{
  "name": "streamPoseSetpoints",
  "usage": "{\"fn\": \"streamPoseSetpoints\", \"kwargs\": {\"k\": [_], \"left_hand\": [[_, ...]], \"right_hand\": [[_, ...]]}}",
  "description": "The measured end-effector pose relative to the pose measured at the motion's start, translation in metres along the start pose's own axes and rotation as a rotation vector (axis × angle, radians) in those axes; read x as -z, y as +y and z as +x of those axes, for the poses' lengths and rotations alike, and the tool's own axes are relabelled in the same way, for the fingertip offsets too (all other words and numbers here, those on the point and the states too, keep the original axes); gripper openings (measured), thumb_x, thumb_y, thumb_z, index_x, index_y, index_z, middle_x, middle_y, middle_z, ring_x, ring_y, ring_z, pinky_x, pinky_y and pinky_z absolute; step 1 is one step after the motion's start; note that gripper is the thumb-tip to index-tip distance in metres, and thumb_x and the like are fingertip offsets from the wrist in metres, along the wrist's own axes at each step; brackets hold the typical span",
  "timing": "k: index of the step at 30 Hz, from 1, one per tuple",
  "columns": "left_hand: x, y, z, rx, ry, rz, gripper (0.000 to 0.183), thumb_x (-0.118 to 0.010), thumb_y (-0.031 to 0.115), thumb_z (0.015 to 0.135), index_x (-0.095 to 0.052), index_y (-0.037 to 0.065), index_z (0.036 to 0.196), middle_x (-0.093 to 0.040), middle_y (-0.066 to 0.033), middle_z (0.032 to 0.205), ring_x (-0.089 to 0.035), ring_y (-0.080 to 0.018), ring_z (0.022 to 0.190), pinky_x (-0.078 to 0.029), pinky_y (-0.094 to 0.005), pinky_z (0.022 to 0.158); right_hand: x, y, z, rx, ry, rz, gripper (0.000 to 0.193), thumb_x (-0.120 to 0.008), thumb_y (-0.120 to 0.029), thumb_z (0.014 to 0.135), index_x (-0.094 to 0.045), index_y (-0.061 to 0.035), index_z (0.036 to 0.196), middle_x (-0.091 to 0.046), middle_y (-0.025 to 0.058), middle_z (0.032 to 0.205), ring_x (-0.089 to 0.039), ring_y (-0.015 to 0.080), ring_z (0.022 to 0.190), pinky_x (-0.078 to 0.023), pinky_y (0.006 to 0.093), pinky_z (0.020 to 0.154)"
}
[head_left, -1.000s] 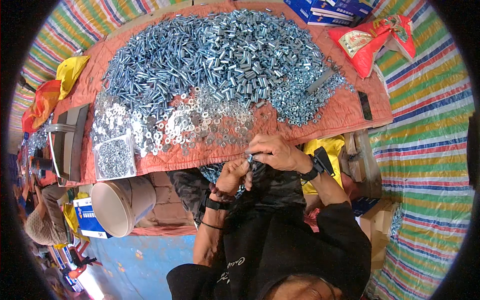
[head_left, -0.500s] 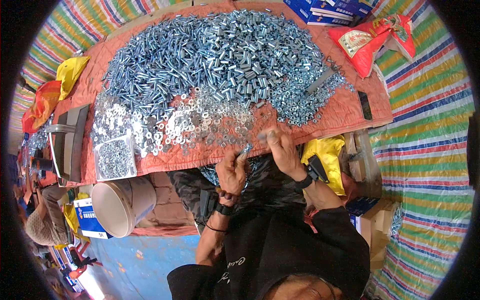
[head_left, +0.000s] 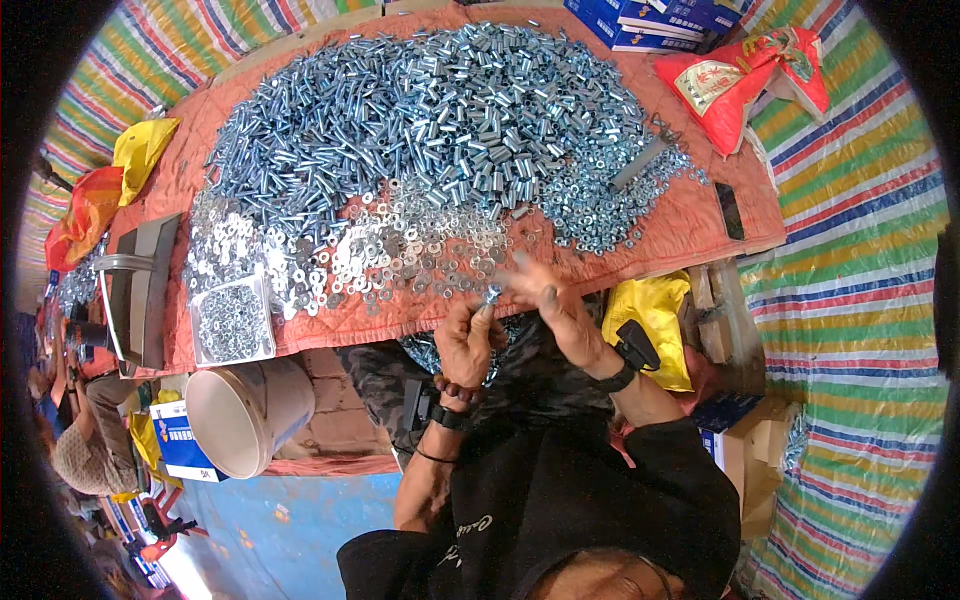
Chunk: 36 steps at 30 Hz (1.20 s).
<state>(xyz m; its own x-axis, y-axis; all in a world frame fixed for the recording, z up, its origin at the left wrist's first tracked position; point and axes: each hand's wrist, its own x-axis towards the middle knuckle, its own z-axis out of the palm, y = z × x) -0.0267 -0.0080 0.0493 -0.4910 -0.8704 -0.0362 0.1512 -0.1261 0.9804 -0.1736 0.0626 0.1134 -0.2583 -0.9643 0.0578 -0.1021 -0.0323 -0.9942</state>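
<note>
My left hand [head_left: 464,340] is at the table's near edge, thumb and fingers pinched round a small shiny metal fastener [head_left: 491,294] whose top sticks up past the fingertips. Just to its right, my right hand [head_left: 562,318] has its fingers apart, and their tips are smeared by motion. Nothing shows in that hand. Beyond both hands lie loose flat washers [head_left: 380,243], and to the right of these is a heap of small nuts [head_left: 598,215]. Farther back spreads a big pile of metal sleeves and pins [head_left: 430,110]. More metal parts lie in my lap, partly hidden by my hands.
A red quilted cloth [head_left: 690,225] covers the table. On its left are a clear tray of small rings [head_left: 232,322] and a metal scoop [head_left: 150,285]. A white bucket [head_left: 228,420] stands below. Far right are a red bag [head_left: 715,95] and blue boxes [head_left: 655,25].
My right hand's fingers have spread, and the hand has shifted slightly left toward the fastener. My left hand keeps its pinch in nearly the same place.
</note>
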Motion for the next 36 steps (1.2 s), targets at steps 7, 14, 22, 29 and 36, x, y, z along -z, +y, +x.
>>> {"fn": "streamPoseSetpoints", "kwargs": {"k": [7, 14, 22, 29, 36], "left_hand": [[0.008, -0.007, 0.009, 0.014, -0.024, -0.081, 0.019, -0.058, 0.019, 0.099, -0.062, 0.000, 0.098, -0.060, -0.0005, 0.070, -0.058, -0.0081, 0.058, -0.048, -0.0231, 0.052], [0.012, -0.001, 0.008, 0.027, 0.013, -0.024, 0.019, -0.058, 0.018, 0.099, -0.062, 0.000, 0.095, -0.060, -0.0020, 0.067, -0.058, -0.0094, 0.056, -0.047, -0.0236, 0.052], [0.028, -0.037, -0.031, -0.066, -0.217, 0.557, 0.013, -0.064, 0.015, 0.092, -0.064, 0.002, 0.091, -0.061, -0.0127, 0.060, -0.060, -0.0240, 0.051, -0.047, -0.0344, 0.050], [0.061, -0.103, -0.051, 0.055, -0.479, 0.863, 0.011, -0.064, 0.014, 0.089, -0.066, 0.005, 0.094, -0.066, -0.0207, 0.073, -0.066, -0.0383, 0.065, -0.050, -0.0448, 0.058], [0.060, -0.148, -0.048, 0.171, -0.656, 0.990, 0.017, -0.060, 0.019, 0.091, -0.067, 0.010, 0.105, -0.070, -0.0170, 0.086, -0.067, -0.0339, 0.071, -0.053, -0.0430, 0.062]], "right_hand": [[-0.009, -0.006, -0.010, 0.097, 0.010, -0.088, 0.090, -0.036, -0.067, 0.096, -0.026, 0.0040, 0.149, -0.052, 0.0212, 0.139, -0.045, 0.0308, 0.133, -0.032, 0.0412, 0.111], [0.005, -0.009, -0.014, 0.045, -0.046, -0.047, 0.072, -0.035, -0.058, 0.100, -0.054, 0.0053, 0.129, -0.069, 0.0136, 0.102, -0.061, 0.0236, 0.105, -0.041, 0.0377, 0.100], [0.141, 0.074, 0.059, -0.045, 0.700, -0.760, 0.046, -0.063, -0.038, 0.091, -0.061, 0.0053, 0.104, -0.067, 0.0170, 0.082, -0.065, 0.0246, 0.076, -0.050, 0.0368, 0.069], [0.198, 0.073, 0.104, -0.229, 0.789, -1.101, 0.057, -0.072, -0.044, 0.080, -0.055, 0.0046, 0.104, -0.063, 0.0324, 0.094, -0.062, 0.0462, 0.090, -0.048, 0.0518, 0.077], [0.301, 0.136, 0.114, -0.389, 0.982, -0.884, 0.045, -0.072, -0.026, 0.075, -0.058, 0.0045, 0.105, -0.067, 0.0152, 0.083, -0.066, 0.0289, 0.078, -0.050, 0.0426, 0.067]]}}
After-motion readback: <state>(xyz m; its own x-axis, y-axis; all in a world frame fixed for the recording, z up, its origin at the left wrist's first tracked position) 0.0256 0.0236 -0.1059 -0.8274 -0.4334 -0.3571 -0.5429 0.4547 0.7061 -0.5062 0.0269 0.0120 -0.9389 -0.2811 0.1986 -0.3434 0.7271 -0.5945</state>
